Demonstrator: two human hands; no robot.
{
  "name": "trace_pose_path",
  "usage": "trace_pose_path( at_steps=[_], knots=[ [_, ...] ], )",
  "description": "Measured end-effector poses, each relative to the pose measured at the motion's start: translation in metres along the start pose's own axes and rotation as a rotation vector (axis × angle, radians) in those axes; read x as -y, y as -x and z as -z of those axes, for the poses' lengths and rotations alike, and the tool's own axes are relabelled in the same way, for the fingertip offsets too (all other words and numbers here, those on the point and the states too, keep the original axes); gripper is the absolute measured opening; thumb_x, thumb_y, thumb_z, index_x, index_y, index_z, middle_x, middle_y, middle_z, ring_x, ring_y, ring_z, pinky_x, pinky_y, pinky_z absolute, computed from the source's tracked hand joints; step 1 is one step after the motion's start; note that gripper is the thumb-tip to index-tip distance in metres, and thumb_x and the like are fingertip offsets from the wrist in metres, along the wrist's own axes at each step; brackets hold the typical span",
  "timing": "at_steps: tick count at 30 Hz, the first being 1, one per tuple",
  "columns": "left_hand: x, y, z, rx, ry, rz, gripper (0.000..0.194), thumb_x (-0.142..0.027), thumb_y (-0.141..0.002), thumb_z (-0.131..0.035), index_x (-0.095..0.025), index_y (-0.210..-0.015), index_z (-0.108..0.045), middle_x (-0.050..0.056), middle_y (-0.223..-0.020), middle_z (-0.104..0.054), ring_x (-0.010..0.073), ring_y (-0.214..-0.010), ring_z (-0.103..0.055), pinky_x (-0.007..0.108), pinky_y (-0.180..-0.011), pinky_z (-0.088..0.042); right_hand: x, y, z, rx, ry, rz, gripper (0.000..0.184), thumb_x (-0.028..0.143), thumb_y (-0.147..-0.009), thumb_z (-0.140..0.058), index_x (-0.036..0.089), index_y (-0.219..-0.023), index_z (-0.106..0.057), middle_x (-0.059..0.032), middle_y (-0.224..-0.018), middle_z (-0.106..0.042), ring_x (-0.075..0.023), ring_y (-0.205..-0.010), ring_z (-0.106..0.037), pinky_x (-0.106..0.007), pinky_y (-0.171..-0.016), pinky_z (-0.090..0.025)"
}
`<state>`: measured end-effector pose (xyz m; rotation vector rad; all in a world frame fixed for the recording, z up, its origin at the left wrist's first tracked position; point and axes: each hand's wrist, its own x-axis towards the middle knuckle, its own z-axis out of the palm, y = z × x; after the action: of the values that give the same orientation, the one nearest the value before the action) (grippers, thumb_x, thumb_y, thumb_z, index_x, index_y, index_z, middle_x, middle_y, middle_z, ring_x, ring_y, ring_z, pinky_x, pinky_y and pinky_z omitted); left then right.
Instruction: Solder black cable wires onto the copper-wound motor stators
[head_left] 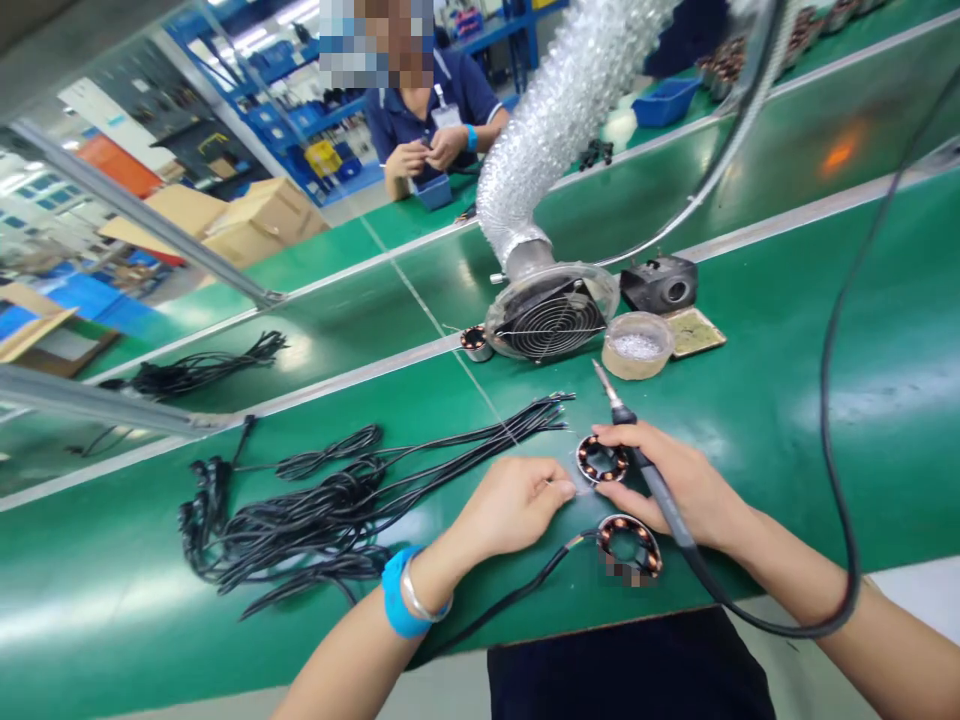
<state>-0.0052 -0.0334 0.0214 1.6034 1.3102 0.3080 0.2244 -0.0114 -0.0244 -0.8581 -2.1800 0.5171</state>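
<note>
Right hand (pixel 679 485) is gripping a ring-shaped copper-wound coil (pixel 602 459) between thumb and fingers, a slim soldering iron (pixel 657 490) with a metal tip lying across that hand. Left hand (pixel 521 505) is pinching something too fine to make out just beside the coil, over smooth, glossy green table (pixel 750 400); glossy black cables (pixel 322 500) are sprawling nearby.

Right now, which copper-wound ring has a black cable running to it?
The lowest ring in view: a black cable meets it. The held ring and the far ring, beside the fan, show none.
</note>
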Motion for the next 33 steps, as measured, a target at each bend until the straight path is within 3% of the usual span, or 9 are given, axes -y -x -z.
trace_pose_path(
  at_steps=[6, 8, 10, 12, 15, 20, 23, 29, 33],
  knots=[
    [-0.020, -0.007, -0.022, 0.057, 0.849, 0.315, 0.021, -0.026, -0.091, -0.054, -0.011, -0.077, -0.056, -0.008, -0.046, -0.029, 0.0048, -0.041, -0.014, 0.023, -0.045, -0.010, -0.006, 0.003, -0.001, -0.013, 0.101, 0.056, 0.038, 0.032, -0.091, -0.062, 0.016, -0.124, -0.052, -0.0110, -0.120, -0.064, -0.0181, -0.101, -0.067, -0.027, -0.089, -0.057],
    [-0.024, -0.005, -0.023, 0.082, 0.911, 0.282, 0.022, -0.028, -0.094, -0.051, -0.011, -0.084, -0.060, -0.006, -0.049, -0.036, 0.0046, -0.040, -0.017, 0.023, -0.045, -0.012, -0.008, 0.003, -0.002, -0.015, 0.119, 0.087, 0.038, 0.035, -0.092, -0.060, 0.015, -0.124, -0.052, -0.0112, -0.119, -0.065, -0.0184, -0.100, -0.068, -0.028, -0.087, -0.057],
    [-0.020, 0.002, -0.017, 0.058, 0.686, 0.151, 0.025, -0.029, -0.095, -0.051, -0.011, -0.087, -0.066, 0.000, -0.064, -0.056, 0.0053, -0.049, -0.038, 0.020, -0.051, -0.028, -0.009, 0.003, -0.002, -0.021, 0.130, 0.099, 0.038, 0.037, -0.093, -0.059, 0.015, -0.123, -0.052, -0.0111, -0.119, -0.065, -0.0187, -0.099, -0.068, -0.029, -0.088, -0.057],
    [-0.008, 0.009, -0.007, -0.113, 0.233, 0.082, 0.025, -0.032, -0.095, -0.053, -0.014, -0.093, -0.069, 0.004, -0.083, -0.067, 0.0111, -0.071, -0.056, 0.023, -0.068, -0.040, -0.008, 0.004, -0.003, -0.029, 0.136, 0.093, 0.039, 0.039, -0.093, -0.060, 0.015, -0.123, -0.053, -0.0106, -0.119, -0.065, -0.0187, -0.099, -0.068, -0.030, -0.091, -0.056],
    [0.018, 0.015, 0.010, -0.388, -0.410, 0.182, 0.027, -0.036, -0.094, -0.054, -0.019, -0.110, -0.066, 0.005, -0.097, -0.070, 0.0227, -0.088, -0.064, 0.032, -0.078, -0.044, -0.007, 0.004, -0.002, -0.028, 0.156, 0.075, 0.041, 0.042, -0.093, -0.059, 0.015, -0.123, -0.053, -0.0095, -0.120, -0.065, -0.0185, -0.101, -0.068, -0.029, -0.094, -0.054],
    [0.045, 0.008, 0.023, -0.382, -0.629, 0.236, 0.021, -0.030, -0.096, -0.048, -0.018, -0.105, -0.063, 0.006, -0.099, -0.070, 0.0237, -0.089, -0.065, 0.030, -0.071, -0.042, -0.005, 0.003, 0.001, -0.032, 0.234, 0.088, 0.040, 0.045, -0.094, -0.056, 0.017, -0.122, -0.054, -0.0078, -0.118, -0.066, -0.0177, -0.096, -0.069, -0.028, -0.096, -0.053],
    [0.045, 0.011, 0.035, -0.444, -0.410, 0.200, 0.019, -0.031, -0.092, -0.051, -0.016, -0.093, -0.063, 0.004, -0.081, -0.065, 0.0167, -0.074, -0.058, 0.026, -0.065, -0.037, -0.005, 0.001, 0.002, -0.028, 0.277, 0.095, 0.039, 0.046, -0.095, -0.054, 0.019, -0.123, -0.053, -0.0074, -0.118, -0.066, -0.0176, -0.094, -0.070, -0.027, -0.095, -0.054],
    [0.031, 0.070, 0.104, -0.592, 0.591, -0.111, 0.049, -0.055, -0.067, -0.074, -0.016, -0.076, -0.046, -0.006, -0.055, -0.030, 0.0036, -0.044, -0.019, 0.020, -0.043, -0.012, -0.002, -0.002, 0.003, -0.023, 0.291, 0.109, 0.039, 0.050, -0.097, -0.049, 0.020, -0.122, -0.051, -0.0085, -0.113, -0.069, -0.0190, -0.086, -0.071, -0.029, -0.088, -0.056],
    [0.020, 0.090, 0.110, -0.690, 0.430, -0.187, 0.041, -0.047, -0.074, -0.074, -0.015, -0.075, -0.049, -0.006, -0.054, -0.031, 0.0039, -0.046, -0.022, 0.019, -0.045, -0.017, -0.006, 0.001, 0.002, -0.020, 0.294, 0.105, 0.039, 0.050, -0.096, -0.051, 0.021, -0.120, -0.052, -0.0076, -0.115, -0.068, -0.0197, -0.092, -0.071, -0.029, -0.086, -0.057]
  ],
)
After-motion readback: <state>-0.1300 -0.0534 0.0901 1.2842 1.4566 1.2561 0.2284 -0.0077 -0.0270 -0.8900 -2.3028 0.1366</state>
